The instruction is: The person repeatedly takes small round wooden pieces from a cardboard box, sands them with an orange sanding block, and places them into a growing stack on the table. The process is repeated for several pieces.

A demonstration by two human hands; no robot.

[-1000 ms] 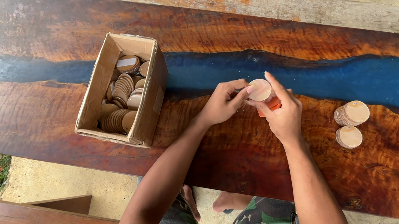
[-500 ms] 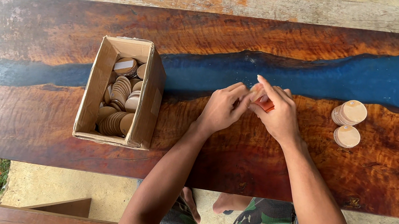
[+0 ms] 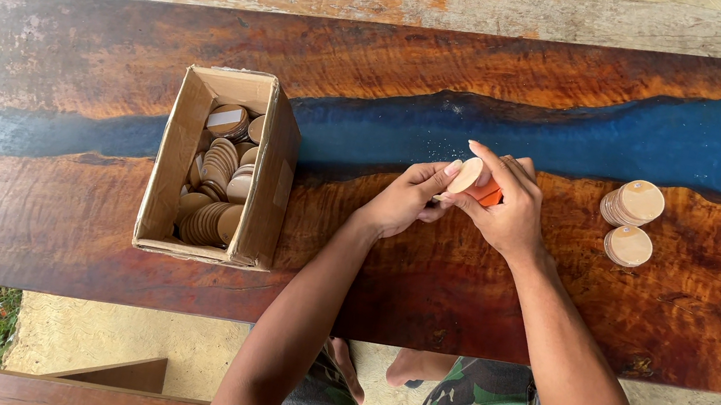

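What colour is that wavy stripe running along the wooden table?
Deep blue, a river-like band between reddish-brown wood, seen in the head view.

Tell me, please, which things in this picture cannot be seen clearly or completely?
Head view, the only one:
- Orange object: mostly covered by the right hand and the wooden disc; its kind cannot be told.
- Left hand: its fingertips meet the disc, the grip is hidden.
- Cardboard box: its walls hide the lower discs; no count possible.
- Stacks of discs: seen from above, height unclear.
- Table: cut off by both side edges.
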